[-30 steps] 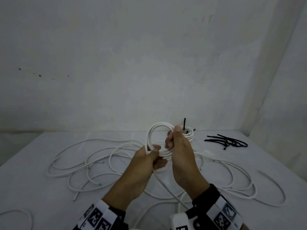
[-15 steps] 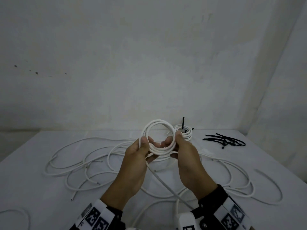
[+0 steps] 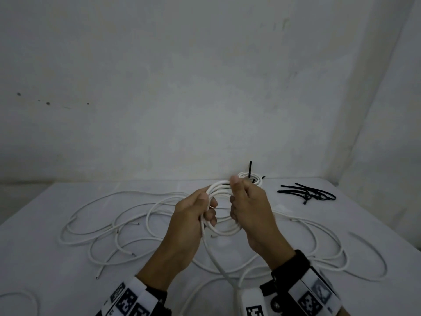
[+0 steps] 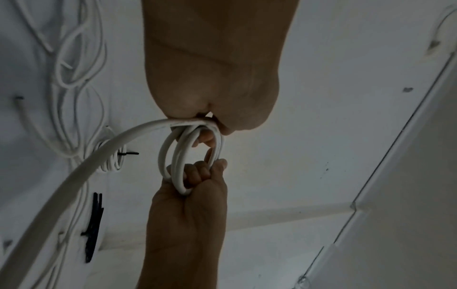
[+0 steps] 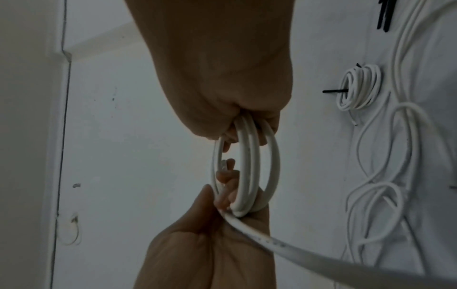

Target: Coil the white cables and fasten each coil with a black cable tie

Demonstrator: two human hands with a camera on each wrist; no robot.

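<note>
Above the middle of the table I hold a small coil of white cable [image 3: 224,233] between both hands. My left hand [image 3: 193,215] grips its left side, fingers curled through the loops. My right hand [image 3: 248,208] grips the right side, thumb up on the top arc. The wrist views show several turns of the coil [image 4: 178,160] [image 5: 249,166] pinched at both ends. Its loose tail [image 5: 321,260] runs from my left hand down toward me. A finished coil [image 3: 250,179] bound with a black tie lies behind. Spare black cable ties [image 3: 307,193] lie at the back right.
Loose white cables [image 3: 109,224] sprawl in wide loops over the white table [image 3: 45,258], left, right and below my hands. Another loop [image 3: 373,258] lies near the right edge. A bare wall stands close behind the table.
Both hands have re-gripped the coil: the left now wraps round its left side, the right thumb has moved onto the top. The coil sits a little lower and closer to me.
</note>
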